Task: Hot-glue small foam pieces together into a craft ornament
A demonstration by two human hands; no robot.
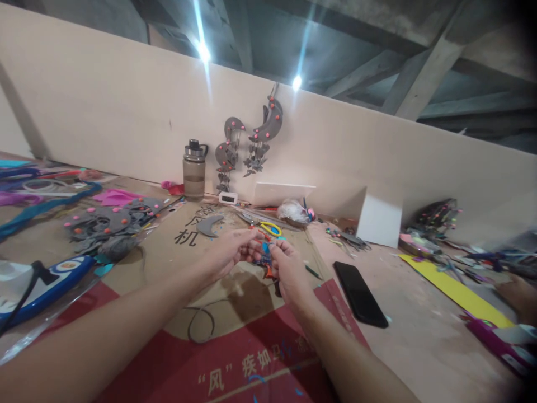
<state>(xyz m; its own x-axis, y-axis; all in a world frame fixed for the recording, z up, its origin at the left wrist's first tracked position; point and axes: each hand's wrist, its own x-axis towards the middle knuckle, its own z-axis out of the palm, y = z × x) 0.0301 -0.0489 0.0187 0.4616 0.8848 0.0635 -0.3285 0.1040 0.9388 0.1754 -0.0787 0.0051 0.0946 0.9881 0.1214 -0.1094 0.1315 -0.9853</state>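
One small blue piece (265,247), blurred, probably light, soft, best taken by its edges; our left hand (233,253) and right hand (289,267) pinch it.

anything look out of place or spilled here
I see nothing clearly spilled or broken, just untidiness. Bright blue bits, perhaps scraps, stray around the lettering of the red-and-tan cardboard sheet; a thin dark cord lies in a loose loop there; grey crescent-shaped pieces dotted pink and orange sit jumbled at left.
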